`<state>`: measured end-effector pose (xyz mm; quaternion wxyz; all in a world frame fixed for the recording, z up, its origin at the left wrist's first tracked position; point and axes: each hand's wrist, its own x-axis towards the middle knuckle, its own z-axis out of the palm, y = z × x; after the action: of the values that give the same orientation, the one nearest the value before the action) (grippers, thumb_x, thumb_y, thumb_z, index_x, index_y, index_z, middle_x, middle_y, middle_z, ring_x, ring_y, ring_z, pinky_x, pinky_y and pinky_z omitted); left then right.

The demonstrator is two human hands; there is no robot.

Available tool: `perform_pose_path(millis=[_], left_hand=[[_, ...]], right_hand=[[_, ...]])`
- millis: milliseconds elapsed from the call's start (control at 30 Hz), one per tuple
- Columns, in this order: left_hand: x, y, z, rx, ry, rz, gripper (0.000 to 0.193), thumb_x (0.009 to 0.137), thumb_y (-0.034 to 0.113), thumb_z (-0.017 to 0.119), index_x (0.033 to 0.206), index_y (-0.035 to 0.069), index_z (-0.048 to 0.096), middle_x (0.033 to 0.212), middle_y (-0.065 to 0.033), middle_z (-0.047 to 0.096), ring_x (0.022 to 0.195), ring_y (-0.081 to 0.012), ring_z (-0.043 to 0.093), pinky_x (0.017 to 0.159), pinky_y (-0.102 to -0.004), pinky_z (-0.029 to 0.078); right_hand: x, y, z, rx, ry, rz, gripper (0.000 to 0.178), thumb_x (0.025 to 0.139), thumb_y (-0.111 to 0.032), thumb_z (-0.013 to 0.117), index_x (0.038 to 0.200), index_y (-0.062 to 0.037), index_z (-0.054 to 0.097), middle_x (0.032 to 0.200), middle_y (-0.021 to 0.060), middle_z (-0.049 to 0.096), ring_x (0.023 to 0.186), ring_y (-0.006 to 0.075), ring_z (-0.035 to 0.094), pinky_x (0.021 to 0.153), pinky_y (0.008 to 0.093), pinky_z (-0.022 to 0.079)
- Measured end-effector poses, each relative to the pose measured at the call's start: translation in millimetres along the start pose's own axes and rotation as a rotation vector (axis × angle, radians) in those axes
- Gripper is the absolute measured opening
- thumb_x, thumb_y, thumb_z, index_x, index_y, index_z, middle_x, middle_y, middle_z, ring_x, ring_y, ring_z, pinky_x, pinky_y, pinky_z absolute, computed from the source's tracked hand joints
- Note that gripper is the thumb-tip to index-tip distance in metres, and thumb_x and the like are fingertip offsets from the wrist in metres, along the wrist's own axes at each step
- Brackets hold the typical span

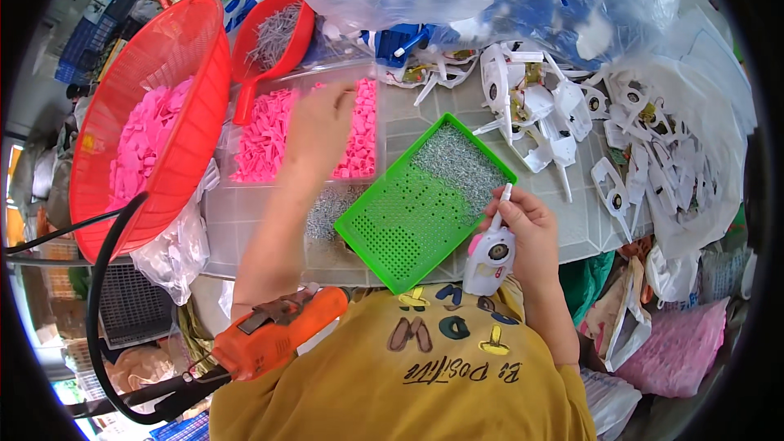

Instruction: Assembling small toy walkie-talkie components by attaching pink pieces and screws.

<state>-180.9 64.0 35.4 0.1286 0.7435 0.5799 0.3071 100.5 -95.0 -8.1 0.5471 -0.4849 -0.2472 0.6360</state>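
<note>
My left hand (324, 114) reaches over a clear bin of small pink plastic parts (265, 135). Its fingers are bent together at the far side of the bin, and whatever they pinch is too small to make out. In my right hand (527, 224) is a white toy walkie-talkie (491, 260) with a stubby antenna, a round dark speaker and a pink piece on its side. It is held upright above the near edge of the table. Beside it lies a green perforated tray (392, 245) with many small silvery screws (461, 163) heaped toward its far end.
A red basket of pink pieces (151, 143) leans at left, beside a red scoop of grey pins (276, 37). White toy shells (535, 106) pile up at far right, near a plastic bag of more shells (670, 163). An orange tool (282, 333) sits by my left forearm.
</note>
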Motion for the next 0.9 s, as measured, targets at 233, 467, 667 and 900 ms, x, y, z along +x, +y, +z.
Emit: perform_pose_path(millis=[233, 467, 667, 900], left_hand=[[27.6, -98.5, 21.2, 0.34, -0.243, 0.169, 0.02, 0.084, 0.007, 0.066, 0.102, 0.002, 0.072, 0.101, -0.0211, 0.07, 0.1, -0.037, 0.066, 0.091, -0.0458, 0.052], [22.5, -78.4, 28.8, 0.445, -0.205, 0.184, 0.021, 0.084, 0.003, 0.056, 0.096, 0.005, 0.074, 0.107, -0.0194, 0.067, 0.105, -0.0394, 0.063, 0.091, -0.0484, 0.05], [24.9, -75.1, 34.6, 0.459, -0.222, 0.281, 0.019, 0.083, 0.007, 0.058, 0.094, 0.005, 0.073, 0.106, -0.0191, 0.068, 0.104, -0.038, 0.063, 0.092, -0.0485, 0.05], [19.9, -58.0, 23.8, 0.221, -0.133, 0.247, 0.021, 0.084, 0.001, 0.063, 0.103, -0.001, 0.069, 0.096, -0.0158, 0.07, 0.092, -0.0316, 0.068, 0.083, -0.0402, 0.054]], right_hand=[[1.7, 3.2, 9.7, 0.06, -0.039, 0.058, 0.019, 0.096, -0.009, 0.062, 0.112, 0.0012, 0.064, 0.089, 0.0089, 0.067, 0.072, 0.0177, 0.068, 0.064, 0.0295, 0.057], [-2.9, 5.0, 4.5, 0.088, -0.068, 0.081, 0.02, 0.096, -0.007, 0.062, 0.113, 0.0022, 0.064, 0.09, 0.0098, 0.068, 0.074, 0.0181, 0.068, 0.066, 0.0296, 0.056], [-6.4, 1.4, 6.1, 0.093, -0.067, 0.095, 0.019, 0.096, -0.007, 0.061, 0.112, 0.0026, 0.064, 0.09, 0.0099, 0.069, 0.075, 0.0172, 0.068, 0.067, 0.0289, 0.056], [-3.2, 1.7, 8.9, 0.097, -0.091, 0.125, 0.021, 0.096, -0.006, 0.061, 0.115, 0.0022, 0.063, 0.09, 0.0091, 0.069, 0.075, 0.0165, 0.069, 0.066, 0.0295, 0.056]])
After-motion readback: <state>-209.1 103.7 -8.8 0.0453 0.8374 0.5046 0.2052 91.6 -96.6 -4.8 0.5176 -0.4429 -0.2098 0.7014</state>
